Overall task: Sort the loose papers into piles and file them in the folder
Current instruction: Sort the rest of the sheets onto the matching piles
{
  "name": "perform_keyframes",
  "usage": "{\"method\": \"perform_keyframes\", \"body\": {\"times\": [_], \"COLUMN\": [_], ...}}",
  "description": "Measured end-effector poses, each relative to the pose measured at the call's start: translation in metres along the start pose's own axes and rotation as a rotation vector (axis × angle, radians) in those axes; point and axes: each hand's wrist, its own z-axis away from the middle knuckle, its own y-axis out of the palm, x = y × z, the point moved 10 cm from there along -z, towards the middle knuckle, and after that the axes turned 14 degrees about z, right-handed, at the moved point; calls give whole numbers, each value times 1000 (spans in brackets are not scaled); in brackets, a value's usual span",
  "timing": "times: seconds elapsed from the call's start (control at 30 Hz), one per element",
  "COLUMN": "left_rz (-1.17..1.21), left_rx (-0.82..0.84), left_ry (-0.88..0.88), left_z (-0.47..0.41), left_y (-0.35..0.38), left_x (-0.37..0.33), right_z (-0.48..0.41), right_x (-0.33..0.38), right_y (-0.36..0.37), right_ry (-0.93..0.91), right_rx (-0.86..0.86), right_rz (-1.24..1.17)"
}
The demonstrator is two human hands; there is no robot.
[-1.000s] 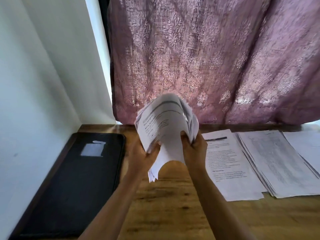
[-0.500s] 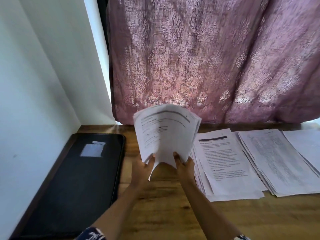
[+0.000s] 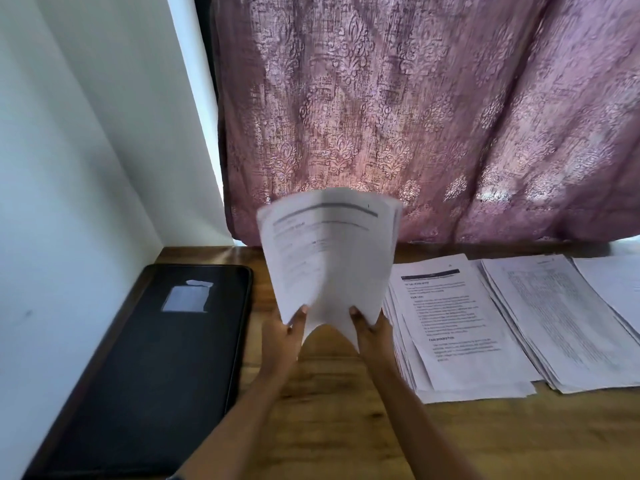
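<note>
Above the centre of the wooden surface (image 3: 332, 431), the left grip (image 3: 282, 337) and the right grip (image 3: 372, 336) each pinch a lower corner of one sheaf of papers (image 3: 329, 258). Each thumb lies on the near face; the fingers are hidden behind the sheets. The sheaf stands nearly upright, held off the surface, and bows so that its bottom edge arches between the two grips. Its printed face is turned toward the camera and is motion-blurred.

Just beside the right grip, a first pile (image 3: 457, 327) of printed sheets lies flat, its edges fanned. A second pile (image 3: 561, 317) lies against the right side of the first, and a third pile (image 3: 620, 289) is cut by the right frame edge.

Left of the left grip, and apart from it, a black folder (image 3: 152, 358) lies closed and flat along the white wall (image 3: 69, 185), with a pale label (image 3: 187, 298) on its cover. A mauve patterned curtain (image 3: 415, 116) hangs behind the surface.
</note>
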Motion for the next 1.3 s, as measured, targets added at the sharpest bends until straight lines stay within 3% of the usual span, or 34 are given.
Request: {"method": "perform_keyframes", "body": {"times": [0.17, 0.4, 0.47, 0.53, 0.6, 0.77, 0.83, 0.93, 1.03, 1.13, 1.3], "left_rz": [92, -61, -346, -703, -834, -1088, -1087, -1116, -1133, -1122, -1109], "left_rx": [35, 155, 90, 37, 117, 436, 469, 469, 442, 432, 394], "left_ry": [-169, -382, -263, -13, 178, 112, 86, 107, 133, 137, 157], "left_z": [-21, 13, 18, 12, 1, -34, -40, -41, -41, -43, -45], "left_y": [-13, -27, -41, -43, -22, 34, 38, 35, 33, 33, 32], "left_x": [-1, 46, 42, 25, 17, 62, 78, 92, 92, 92, 92], "right_z": [-15, 8, 20, 30, 36, 44, 40, 16, -25, -62, -80], "right_x": [32, -36, -48, -60, -65, -69, -53, -6, 9, -13, -40], "right_y": [-25, -4, 0, -2, -4, -16, -20, -11, 32, 63, 57], "right_ry": [-72, 178, 222, 260, 274, 292, 184, -192, -468, -499, -393], "right_rx": [-36, 172, 192, 205, 210, 240, 158, -43, 176, 405, 356], "right_rz": [177, 467, 482, 496, 526, 746, 970, 1129, 1070, 1192, 1164]}}
